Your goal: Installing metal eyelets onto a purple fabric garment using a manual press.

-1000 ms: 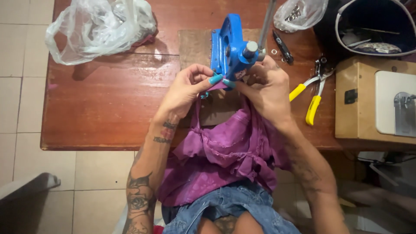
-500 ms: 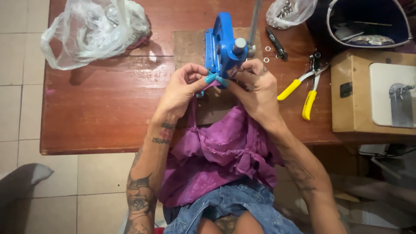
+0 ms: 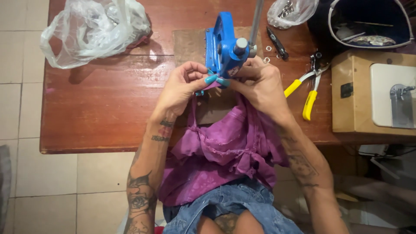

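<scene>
1. At ten o'clock on the bench (image 3: 99, 117), a crumpled clear plastic bag (image 3: 93, 30) lay slack and open-mouthed, well apart from the work; no label showed on it.
2. The left hand (image 3: 180, 89) came in from seven o'clock, its fingers (image 3: 211, 79) pinched narrow on the edge of the purple garment (image 3: 216, 151), likely to keep the cloth taut and flat at the tool.
3. The garment ran from the lap up over the bench edge, its top edge drawn in at the base of the blue hand press (image 3: 223, 50) at twelve o'clock.
4. The press stood upright on a brown board (image 3: 188, 43), its lever rising out of view, which seemed to steady it.
5. The right hand (image 3: 260, 84) met the left just beside the press, fingers closed on the same cloth edge from the other side.
6. At one o'clock, a small clear bag (image 3: 288, 11) held metal bits, with loose rings near it.
7. Yellow-handled pliers (image 3: 305, 93) lay at two o'clock, within reach.
8. At three o'clock stood a tan box (image 3: 351, 99) with a pale machine set in it.
</scene>
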